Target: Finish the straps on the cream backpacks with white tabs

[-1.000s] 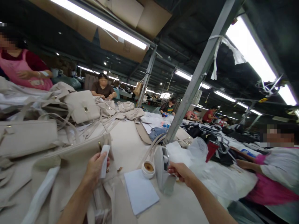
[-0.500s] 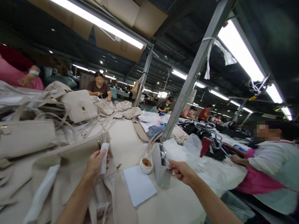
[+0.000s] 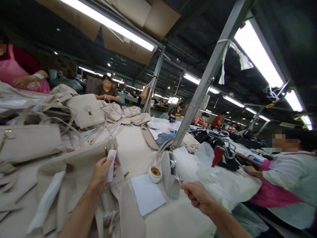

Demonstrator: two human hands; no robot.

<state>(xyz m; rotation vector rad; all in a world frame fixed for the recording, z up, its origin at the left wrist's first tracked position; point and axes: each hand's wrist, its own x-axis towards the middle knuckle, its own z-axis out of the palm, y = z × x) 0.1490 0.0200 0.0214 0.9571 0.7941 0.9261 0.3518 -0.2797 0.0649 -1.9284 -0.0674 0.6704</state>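
Observation:
My left hand [image 3: 102, 170] is closed on a folded piece of white paper [image 3: 111, 165] at the edge of a beige handbag [image 3: 86, 162] with gold-coloured metal fittings. My right hand [image 3: 195, 195] is pinched on a small thin object [image 3: 178, 180], pale and shiny at its tip, whose kind I cannot make out. It sits just right of a grey-white open container [image 3: 168, 178] that stands upright on the table. Between my hands a round white jar [image 3: 155, 173] with brown contents rests on the corner of a white paper stack [image 3: 147, 196].
More beige bags [image 3: 29, 142] and straps pile up on the left. A metal post [image 3: 198, 89] rises behind the container, with clear plastic wrap [image 3: 218, 178] to its right. A co-worker in a pink apron [image 3: 274, 195] works at the right; several others stand further back.
My right hand has moved down and slightly right, away from the container, with the thin object in its fingers. My left hand stays on the paper and bag. The view has shifted slightly.

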